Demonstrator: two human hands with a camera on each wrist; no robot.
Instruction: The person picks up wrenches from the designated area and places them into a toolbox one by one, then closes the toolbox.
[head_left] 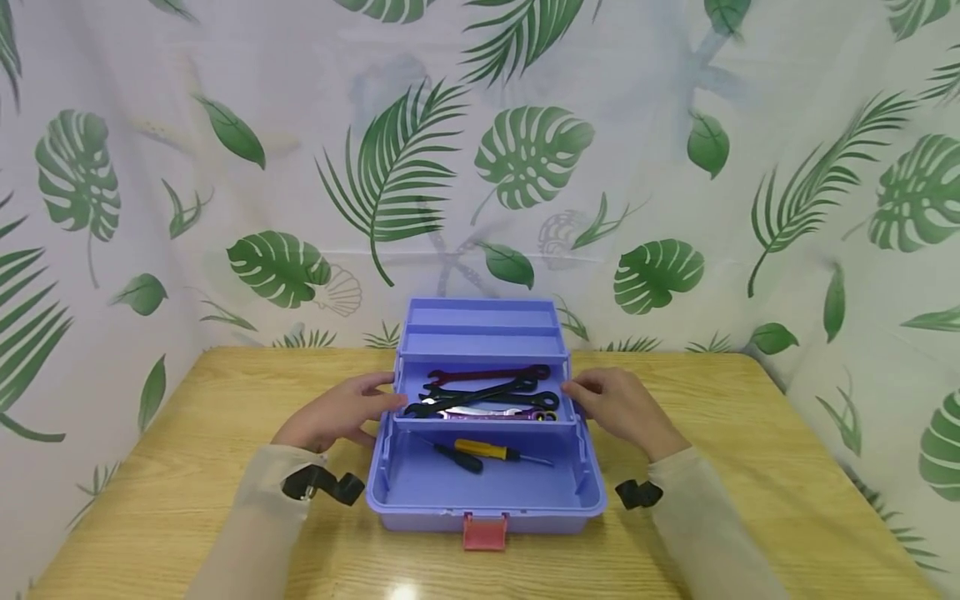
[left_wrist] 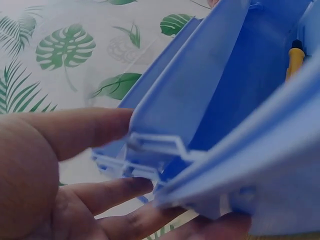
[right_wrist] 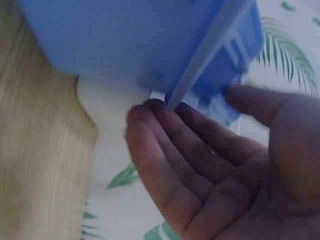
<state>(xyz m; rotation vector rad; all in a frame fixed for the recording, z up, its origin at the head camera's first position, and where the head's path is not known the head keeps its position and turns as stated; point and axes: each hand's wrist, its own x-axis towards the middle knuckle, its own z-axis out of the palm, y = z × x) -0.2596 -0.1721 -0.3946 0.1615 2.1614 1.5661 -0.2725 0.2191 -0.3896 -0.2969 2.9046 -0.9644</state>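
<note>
A periwinkle-blue toolbox (head_left: 525,497) stands unfolded on the table, its stepped trays raised at the back. The middle tray (head_left: 487,423) holds a dark red wrench (head_left: 487,375) and several other wrenches, mostly black. On the box floor lie a yellow-handled screwdriver (head_left: 482,450) and a dark-handled screwdriver (head_left: 459,457). My left hand (head_left: 337,414) pinches the middle tray's left end, thumb over its edge and fingers (left_wrist: 120,192) spread beneath. At the opposite end, my right hand (head_left: 622,410) holds the tray between thumb and bent fingers (right_wrist: 165,135); their exact contact is partly hidden.
A pink latch (head_left: 484,533) hangs at the toolbox front. The wooden table (head_left: 750,467) extends to both sides. Behind it hangs a white curtain (head_left: 637,192) printed with green leaves. A black strap (head_left: 322,482) sits on the left sleeve, another (head_left: 639,493) by the right.
</note>
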